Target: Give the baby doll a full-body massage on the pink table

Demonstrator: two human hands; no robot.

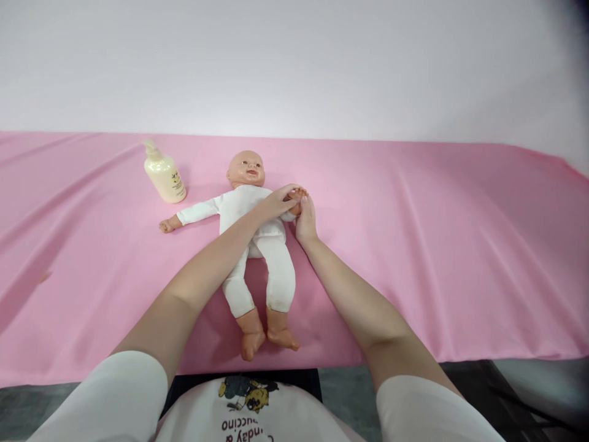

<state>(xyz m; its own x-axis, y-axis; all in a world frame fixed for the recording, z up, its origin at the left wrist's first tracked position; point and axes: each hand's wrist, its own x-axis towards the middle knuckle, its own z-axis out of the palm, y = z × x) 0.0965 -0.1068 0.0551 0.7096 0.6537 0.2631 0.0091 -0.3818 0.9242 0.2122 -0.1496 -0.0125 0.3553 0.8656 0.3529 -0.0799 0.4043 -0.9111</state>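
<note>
A baby doll [245, 212] lies on its back, its head away from me and its feet toward me. It has a white cloth body with bare plastic head, hands and feet. My left hand [278, 202] reaches across the doll's chest, its fingers closed around the doll's hand [297, 197] on the right side. From the outer side, my right hand [306, 222] holds that same doll's hand, thumb in front. My fingers partly hide the doll's hand and forearm. The doll's other arm [200, 212] stretches out to the left.
A cream pump bottle [166, 178] stands left of the doll's head, above its outstretched arm. Pink cloth [414, 245] with soft folds covers the table. Behind the table rises a white backdrop [294, 67]. The table's front edge runs just beyond my body.
</note>
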